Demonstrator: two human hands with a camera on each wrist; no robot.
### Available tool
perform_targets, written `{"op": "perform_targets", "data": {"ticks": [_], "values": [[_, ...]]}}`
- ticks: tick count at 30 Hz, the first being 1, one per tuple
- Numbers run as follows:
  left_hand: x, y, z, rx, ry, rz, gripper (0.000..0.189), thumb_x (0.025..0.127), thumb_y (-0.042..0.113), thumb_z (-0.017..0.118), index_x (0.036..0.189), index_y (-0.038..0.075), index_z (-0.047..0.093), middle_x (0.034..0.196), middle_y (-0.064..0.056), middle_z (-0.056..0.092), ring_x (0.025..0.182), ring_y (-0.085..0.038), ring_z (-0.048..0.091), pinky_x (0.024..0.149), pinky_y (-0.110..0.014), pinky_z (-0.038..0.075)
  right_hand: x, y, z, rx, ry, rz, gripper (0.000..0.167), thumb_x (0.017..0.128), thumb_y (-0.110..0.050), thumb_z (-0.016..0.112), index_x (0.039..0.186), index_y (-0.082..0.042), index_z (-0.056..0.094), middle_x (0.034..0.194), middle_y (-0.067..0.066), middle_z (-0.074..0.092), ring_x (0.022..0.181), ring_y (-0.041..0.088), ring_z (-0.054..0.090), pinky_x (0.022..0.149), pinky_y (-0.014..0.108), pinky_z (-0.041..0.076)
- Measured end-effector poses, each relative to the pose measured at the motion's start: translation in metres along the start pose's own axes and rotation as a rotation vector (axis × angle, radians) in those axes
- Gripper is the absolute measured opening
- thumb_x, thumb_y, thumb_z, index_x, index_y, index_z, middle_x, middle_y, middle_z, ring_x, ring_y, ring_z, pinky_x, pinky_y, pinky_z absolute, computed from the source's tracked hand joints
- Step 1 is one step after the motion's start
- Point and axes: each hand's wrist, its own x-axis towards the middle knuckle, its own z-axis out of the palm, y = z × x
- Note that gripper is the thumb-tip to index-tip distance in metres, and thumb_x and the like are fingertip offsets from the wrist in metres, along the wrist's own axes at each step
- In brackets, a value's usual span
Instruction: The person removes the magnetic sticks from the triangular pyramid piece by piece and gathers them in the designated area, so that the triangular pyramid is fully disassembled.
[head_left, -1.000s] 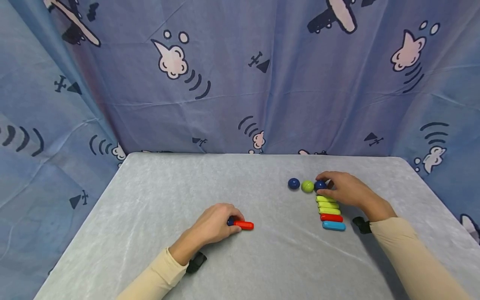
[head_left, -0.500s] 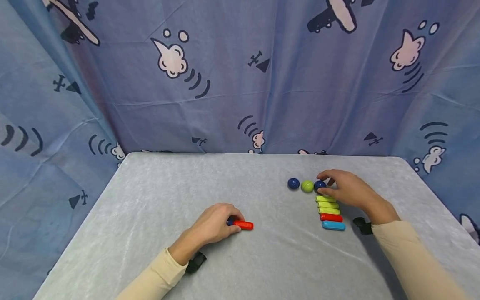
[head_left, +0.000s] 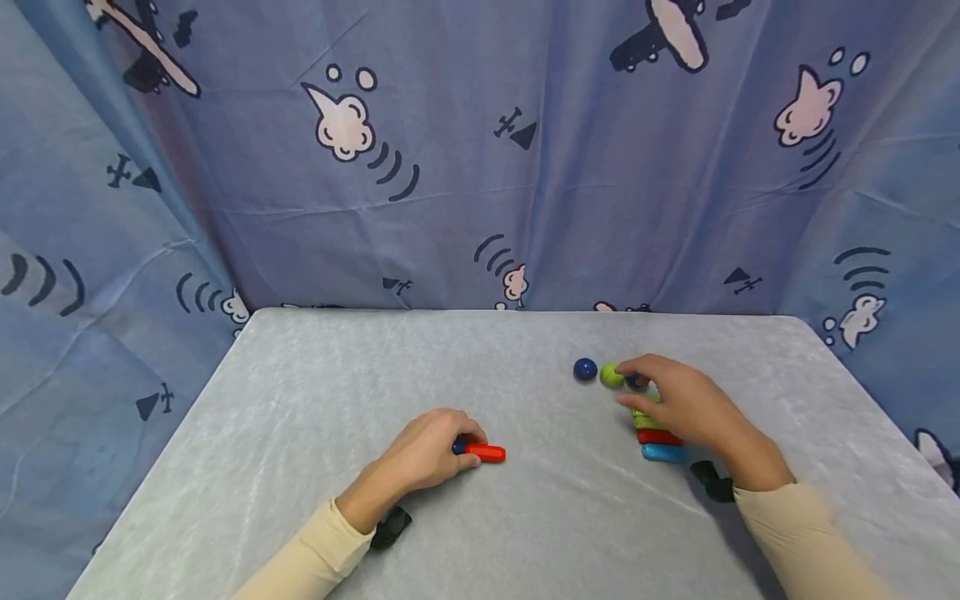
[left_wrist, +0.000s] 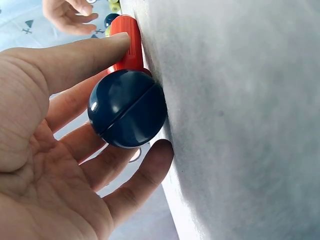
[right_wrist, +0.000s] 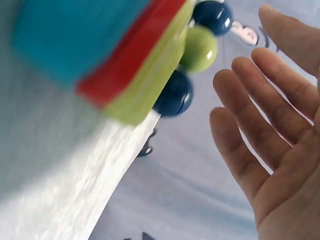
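My left hand (head_left: 423,450) pinches a red stick (head_left: 489,453) between thumb and fingers, low at the table. A dark blue ball (left_wrist: 127,107) with a seam sits at the stick's near end, inside the same hand. My right hand (head_left: 686,404) is held above a column of sticks, fingers apart and holding nothing. Beyond its fingers a second dark blue ball (right_wrist: 175,95) stands at the column's far end, mostly covered in the head view. The column has yellow-green sticks (head_left: 643,422), a red stick (head_left: 660,437) and a light blue stick (head_left: 663,452) side by side.
A yellow-green ball (head_left: 611,375) and another dark blue ball (head_left: 585,369) continue the row leftward from the column's far end. All lie on a pale grey cloth-covered table (head_left: 337,358). A patterned blue curtain (head_left: 450,167) hangs behind the table's back edge.
My right hand has let go of the dark blue ball at the column's far end and moved back toward me, over the sticks. The left hand keeps its hold, unmoved.
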Motion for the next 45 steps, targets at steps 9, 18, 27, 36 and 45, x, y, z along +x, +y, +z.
{"op": "perform_targets", "data": {"ticks": [9, 18, 27, 36, 45], "values": [[-0.001, 0.001, -0.001, -0.01, 0.011, 0.005, 0.015, 0.083, 0.02, 0.081, 0.098, 0.018, 0.077, 0.094, 0.006, 0.072, 0.081, -0.008, 0.059, 0.074, -0.025, 0.048, -0.009, -0.043, 0.015, 0.046, 0.003, -0.086, 0.037, 0.089, -0.03, 0.075, 0.122, -0.017, 0.068, 0.113, 0.001, 0.071, 0.097, 0.019, 0.067, 0.074, 0.035, 0.053], [0.001, 0.002, -0.001, -0.029, 0.032, 0.038, 0.018, 0.081, 0.02, 0.083, 0.098, 0.017, 0.077, 0.089, 0.006, 0.07, 0.079, -0.008, 0.059, 0.074, -0.024, 0.048, -0.012, -0.085, 0.039, 0.075, -0.043, -0.182, 0.034, 0.086, -0.033, 0.078, 0.117, -0.022, 0.069, 0.109, -0.008, 0.071, 0.093, 0.009, 0.065, 0.077, 0.028, 0.054], [0.0, 0.007, -0.001, -0.072, 0.015, 0.072, 0.017, 0.081, 0.022, 0.084, 0.097, 0.019, 0.077, 0.087, 0.009, 0.069, 0.077, -0.003, 0.058, 0.073, -0.02, 0.047, -0.014, -0.106, 0.055, 0.08, -0.105, -0.236, 0.035, 0.086, -0.037, 0.077, 0.117, -0.024, 0.068, 0.107, -0.011, 0.07, 0.092, 0.004, 0.062, 0.081, 0.029, 0.054], [-0.002, 0.013, 0.0, -0.089, 0.006, 0.09, 0.018, 0.081, 0.021, 0.084, 0.098, 0.019, 0.077, 0.09, 0.01, 0.07, 0.079, -0.003, 0.058, 0.074, -0.019, 0.047, -0.016, -0.115, 0.062, 0.093, -0.104, -0.255, 0.031, 0.088, -0.037, 0.076, 0.115, -0.025, 0.068, 0.107, -0.015, 0.069, 0.092, 0.003, 0.062, 0.083, 0.029, 0.055], [-0.002, 0.017, 0.005, -0.087, 0.0, 0.108, 0.02, 0.08, 0.021, 0.085, 0.098, 0.018, 0.077, 0.091, 0.009, 0.072, 0.079, -0.002, 0.059, 0.074, -0.019, 0.047, -0.017, -0.119, 0.065, 0.095, -0.07, -0.275, 0.018, 0.089, -0.029, 0.075, 0.106, -0.025, 0.071, 0.092, -0.015, 0.068, 0.08, 0.001, 0.059, 0.072, 0.026, 0.052]]}}
